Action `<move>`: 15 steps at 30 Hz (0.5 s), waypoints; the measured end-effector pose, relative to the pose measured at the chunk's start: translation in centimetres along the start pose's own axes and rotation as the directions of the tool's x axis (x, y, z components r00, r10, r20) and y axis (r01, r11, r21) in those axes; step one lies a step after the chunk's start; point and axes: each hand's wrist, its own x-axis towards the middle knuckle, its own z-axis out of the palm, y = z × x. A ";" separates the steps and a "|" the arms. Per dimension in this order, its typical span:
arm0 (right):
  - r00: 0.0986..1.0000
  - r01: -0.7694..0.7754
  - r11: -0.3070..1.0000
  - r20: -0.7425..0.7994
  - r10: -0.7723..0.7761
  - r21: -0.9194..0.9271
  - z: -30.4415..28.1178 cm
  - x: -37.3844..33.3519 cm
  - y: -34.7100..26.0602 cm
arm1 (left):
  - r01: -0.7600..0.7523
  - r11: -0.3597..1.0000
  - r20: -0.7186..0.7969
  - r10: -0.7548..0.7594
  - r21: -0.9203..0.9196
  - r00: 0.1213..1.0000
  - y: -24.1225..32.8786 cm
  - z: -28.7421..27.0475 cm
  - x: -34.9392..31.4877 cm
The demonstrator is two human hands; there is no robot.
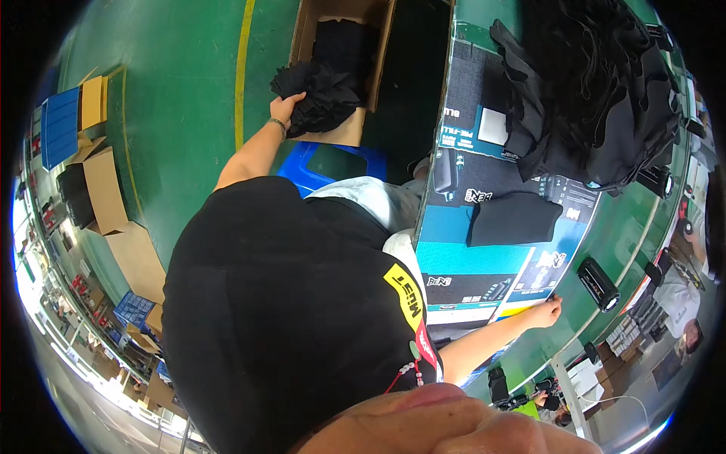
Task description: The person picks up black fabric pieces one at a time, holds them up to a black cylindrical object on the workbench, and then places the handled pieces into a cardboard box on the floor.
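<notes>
My left hand [286,108] reaches out over the green floor and grips a bundle of black fabric [327,94] at the mouth of an open cardboard box [305,38], which holds more black fabric. My right hand [547,311] rests with its fingers on the near edge of a flattened printed cardboard sheet [484,265] that covers the green table [628,234]. On that sheet lie a folded black piece [514,219] and, farther off, a big heap of black fabric [597,98]. My black shirt fills the lower middle of the view.
A blue crate [333,163] stands below the box. A black cylinder [597,284] lies on the table near my right hand. Open cardboard boxes [113,204] and blue crates [60,125] line the floor at left. A yellow line [243,68] runs across the floor.
</notes>
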 end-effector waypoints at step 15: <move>1.000 -0.009 1.000 0.022 0.009 -0.023 0.3 0.5 -0.4 | 0.396 0.857 -0.072 -0.441 -0.329 0.895 -12.6 -1.7 5.3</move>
